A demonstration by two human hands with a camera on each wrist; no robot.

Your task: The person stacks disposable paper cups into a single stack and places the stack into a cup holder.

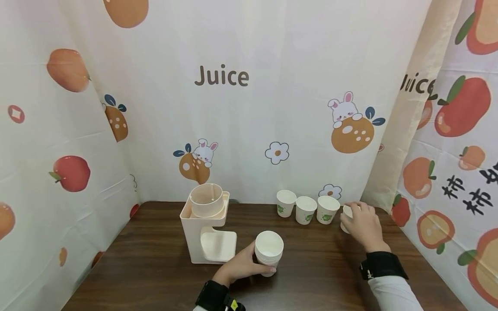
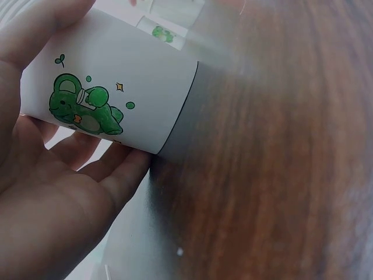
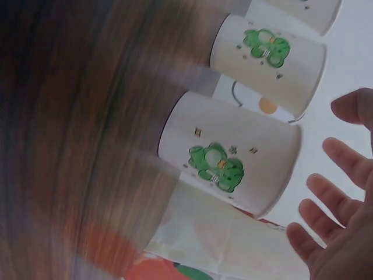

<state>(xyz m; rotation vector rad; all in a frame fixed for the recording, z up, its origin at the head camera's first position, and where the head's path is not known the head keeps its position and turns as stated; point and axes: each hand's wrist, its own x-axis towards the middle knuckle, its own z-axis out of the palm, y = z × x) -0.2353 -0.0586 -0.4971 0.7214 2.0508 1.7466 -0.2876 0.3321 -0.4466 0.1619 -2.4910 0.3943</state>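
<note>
In the head view my left hand [image 1: 245, 264] grips a stack of white paper cups [image 1: 269, 246], several rims showing nested. The left wrist view shows the fingers and thumb around the stack's lowest cup [image 2: 105, 87], printed with a green bear; its base is close to the table. At the right end of a row of paper cups, my right hand [image 1: 365, 225] hovers over one cup [image 1: 346, 211] and partly covers it. From the right wrist, that hand's fingers [image 3: 332, 198] are spread beside the upright cup [image 3: 227, 151], with a gap between them and its rim.
Three more paper cups [image 1: 305, 211] stand left of my right hand, near the back edge. A cream-coloured machine [image 1: 190, 237] with a round open top sits left of the stack. Printed fruit curtains [image 1: 241, 112] enclose the brown wooden table [image 1: 155, 259].
</note>
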